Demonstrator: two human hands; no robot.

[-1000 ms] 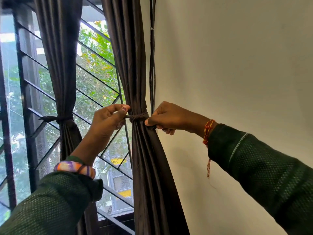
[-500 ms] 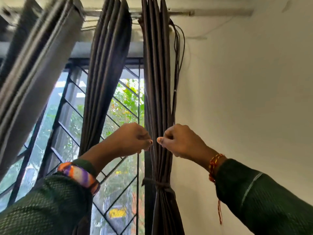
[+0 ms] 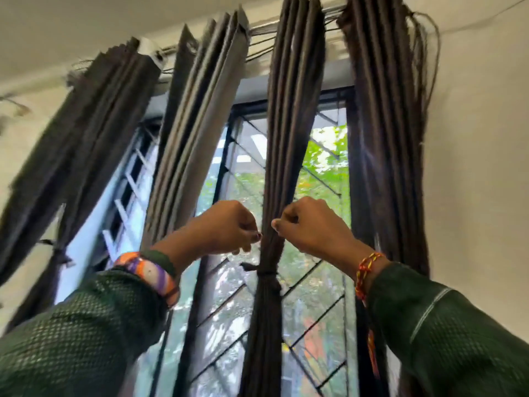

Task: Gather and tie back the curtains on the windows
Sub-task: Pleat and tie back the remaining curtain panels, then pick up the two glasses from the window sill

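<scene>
Four dark brown curtain panels hang gathered from a rod (image 3: 332, 12) across the top of the view. The panel under inspection, the third curtain (image 3: 289, 144), runs from 12 o'clock down through centre to 6 o'clock. It is bound by a tie (image 3: 264, 273) of matching fabric just below centre, with one loose end of the tie projecting toward 9 o'clock.

The left hand (image 3: 226, 227) is at centre-left, just beside the third curtain on its 9 o'clock side and above the tie. Its fingers are curled in, thumb tip and forefinger pressed together at the curtain's edge; whether they pinch a fold of cloth cannot be told.

The right hand (image 3: 312, 224) mirrors it at centre-right, on the curtain's 3 o'clock side. Its fingers are curled, thumb tip against the pleats; an actual grip cannot be confirmed.

A striped bangle (image 3: 148, 275) sits on the left wrist and a red-and-yellow thread (image 3: 367, 267) on the right; both sleeves are dark green.

The far-left curtain (image 3: 74, 156), toward 9 o'clock, is tied low. The second curtain (image 3: 197, 116) and the fourth curtain (image 3: 386, 138), against the wall at 3 o'clock, hang gathered. A window grille (image 3: 312, 316) shows behind, with foliage beyond.
</scene>
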